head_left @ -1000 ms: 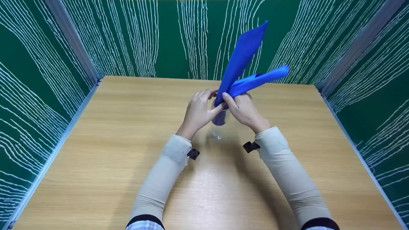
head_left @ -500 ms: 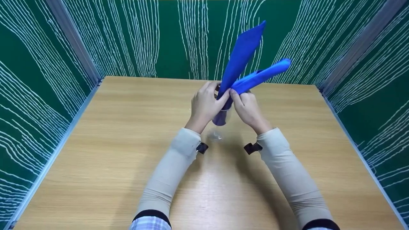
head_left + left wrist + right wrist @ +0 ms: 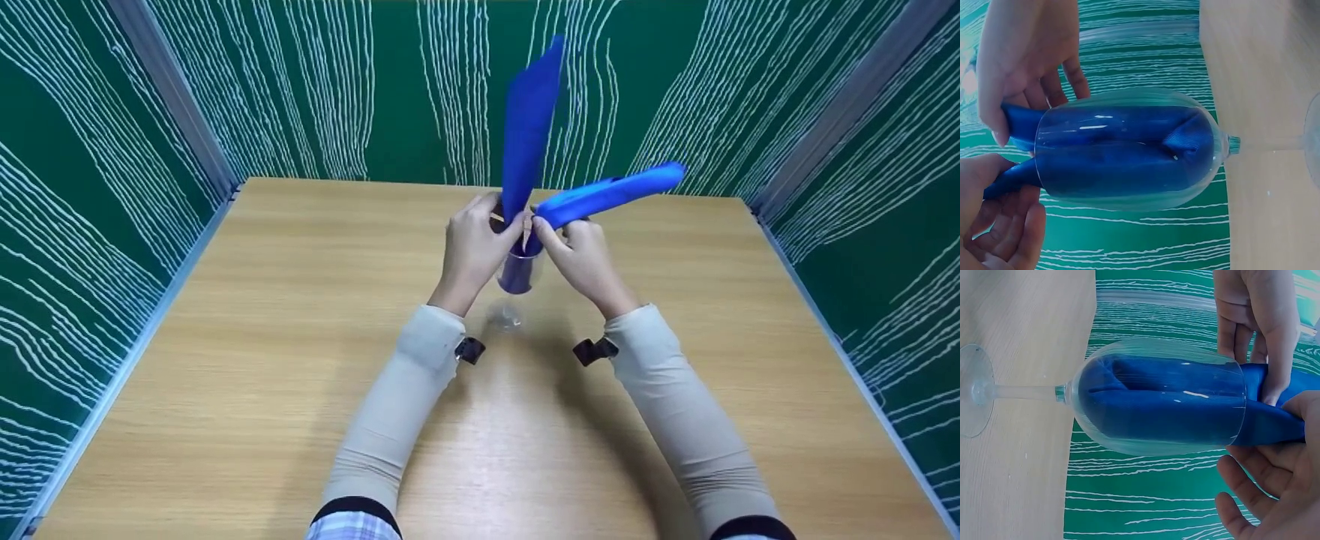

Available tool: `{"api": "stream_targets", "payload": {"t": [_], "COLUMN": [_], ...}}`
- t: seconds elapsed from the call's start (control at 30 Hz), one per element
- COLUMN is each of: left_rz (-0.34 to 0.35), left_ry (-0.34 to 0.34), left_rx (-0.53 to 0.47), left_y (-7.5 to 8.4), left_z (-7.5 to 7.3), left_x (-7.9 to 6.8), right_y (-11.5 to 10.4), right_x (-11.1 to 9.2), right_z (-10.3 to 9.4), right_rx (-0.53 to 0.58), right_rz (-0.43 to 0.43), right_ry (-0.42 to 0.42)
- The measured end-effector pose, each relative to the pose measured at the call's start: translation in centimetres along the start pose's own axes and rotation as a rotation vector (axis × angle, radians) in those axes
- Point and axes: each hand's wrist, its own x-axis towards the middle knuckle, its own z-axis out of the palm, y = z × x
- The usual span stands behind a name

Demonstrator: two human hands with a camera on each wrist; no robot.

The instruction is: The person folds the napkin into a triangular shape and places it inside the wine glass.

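Observation:
A clear stemmed wine glass stands on the wooden table, with a blue cloth napkin tucked into its bowl. Through the glass the napkin's folded lower part fills most of the bowl. Above the rim the cloth splits into two rolled ends: one rises nearly upright, the other leans out to the right. My left hand pinches the upright end between thumb and fingers just over the rim. My right hand pinches the base of the leaning end, its other fingers loosely bent behind the cloth.
Green panels with wavy white lines enclose the table at the back and both sides, joined by grey corner posts. A small black camera sits on each sleeved wrist.
The upright napkin end has swung left and straightened, widening the gap between the ends. The leaning end rises slightly, then dips again. My left hand has shifted a little; the glass stays in place.

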Motion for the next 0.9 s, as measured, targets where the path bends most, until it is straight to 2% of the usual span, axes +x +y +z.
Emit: {"api": "stream_targets", "payload": {"t": [0.13, 0.23, 0.47, 0.6, 0.77, 0.9], "left_rz": [0.014, -0.001, -0.095, -0.133, -0.245, -0.386], "left_ry": [0.017, 0.007, -0.03, -0.032, -0.047, -0.068], "left_rx": [-0.077, -0.153, -0.295, -0.358, -0.449, -0.55], "left_y": [-0.5, -0.8, -1.7, -2.7, -3.7, -4.1], "left_z": [-0.3, -0.6, -1.2, -1.4, -1.4, -1.4], "left_x": [-0.2, -0.5, -1.1, -1.4, -1.9, -2.2], "right_y": [0.1, 0.2, 0.6, 1.2, 2.3, 3.1], "right_x": [-0.1, -0.2, -0.8, -1.2, -1.9, -2.2], "right_z": [-0.1, -0.2, -0.5, -0.6, -0.6, -0.3], "right_rx": [0.008, 0.024, 0.111, 0.121, 0.137, 0.202], "right_rz": [-0.003, 0.006, 0.069, 0.095, 0.133, 0.15], "right_ry": [0.001, -0.008, -0.035, -0.033, -0.024, -0.012]}}
